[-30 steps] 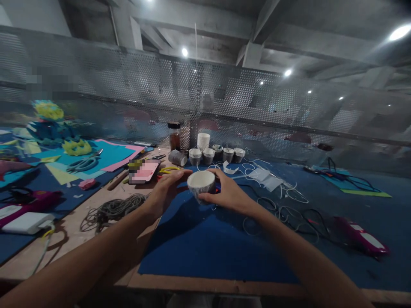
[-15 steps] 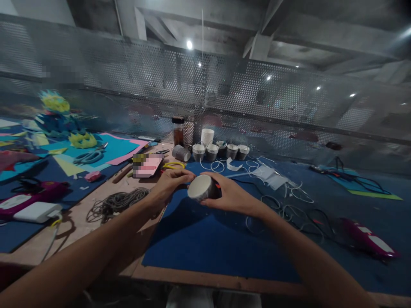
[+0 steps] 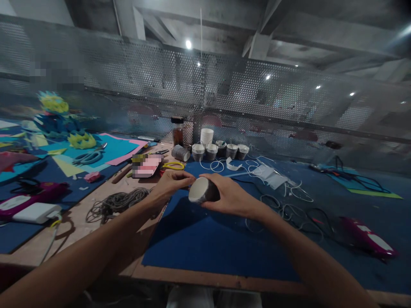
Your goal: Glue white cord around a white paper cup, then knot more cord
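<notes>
A small paper cup [image 3: 199,191], white inside and dark grey outside, is tilted on its side in the air with its mouth towards me. My right hand [image 3: 226,193] wraps round its far end from the right. At the cup's left rim is my left hand [image 3: 175,183], its thumb and fingertips pinched together. Whatever lies between those fingertips is too small to make out. Below the cup is a blue mat [image 3: 221,248]. Several similar cups with thin wire-like loops, such as one grey cup [image 3: 211,153], stand in a row beyond my hands.
A grey cord bundle [image 3: 117,203] lies left of the mat, near a phone [image 3: 147,166] and yellow-handled pliers [image 3: 173,165]. Behind stand a jar [image 3: 177,132] and a white cup stack [image 3: 207,135]. White cord [image 3: 289,209] and a purple power strip [image 3: 369,238] lie right.
The cup has turned slightly in my right hand, and the red spot seen beside it earlier no longer shows. My left fingertips stay pinched by the rim.
</notes>
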A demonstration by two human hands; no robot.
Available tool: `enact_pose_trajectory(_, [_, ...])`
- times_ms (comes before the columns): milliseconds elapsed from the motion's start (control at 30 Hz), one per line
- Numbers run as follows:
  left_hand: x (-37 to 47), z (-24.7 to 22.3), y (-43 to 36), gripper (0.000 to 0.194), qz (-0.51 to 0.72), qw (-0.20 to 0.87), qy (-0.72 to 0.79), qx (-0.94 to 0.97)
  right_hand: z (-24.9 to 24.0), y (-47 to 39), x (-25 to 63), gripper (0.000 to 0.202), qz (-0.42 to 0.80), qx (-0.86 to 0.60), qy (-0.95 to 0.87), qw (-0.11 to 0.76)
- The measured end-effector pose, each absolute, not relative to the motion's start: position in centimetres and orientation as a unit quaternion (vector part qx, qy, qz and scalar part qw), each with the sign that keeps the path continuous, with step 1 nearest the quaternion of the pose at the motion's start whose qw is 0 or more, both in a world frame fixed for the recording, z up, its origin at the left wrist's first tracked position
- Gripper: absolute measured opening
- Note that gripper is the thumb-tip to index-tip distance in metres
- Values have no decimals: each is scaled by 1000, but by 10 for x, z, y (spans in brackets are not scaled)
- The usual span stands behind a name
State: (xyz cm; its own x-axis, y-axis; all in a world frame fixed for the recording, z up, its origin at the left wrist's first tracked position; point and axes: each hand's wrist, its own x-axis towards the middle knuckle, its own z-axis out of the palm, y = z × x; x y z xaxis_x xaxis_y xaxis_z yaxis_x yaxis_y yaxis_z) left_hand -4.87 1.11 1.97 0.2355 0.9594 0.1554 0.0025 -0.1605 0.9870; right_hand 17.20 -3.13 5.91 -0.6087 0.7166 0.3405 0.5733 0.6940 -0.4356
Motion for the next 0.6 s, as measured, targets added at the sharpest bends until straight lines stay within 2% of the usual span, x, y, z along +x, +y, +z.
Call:
enact_pose_trajectory(300, [-49,23,10,20,459,572,382,562,62,-33,172,66,143,-359,-887,251])
enact_pose_trajectory(600, [-51,24,10,20,427,576,390,577,61,-31,175,67,144,-351,-893,241])
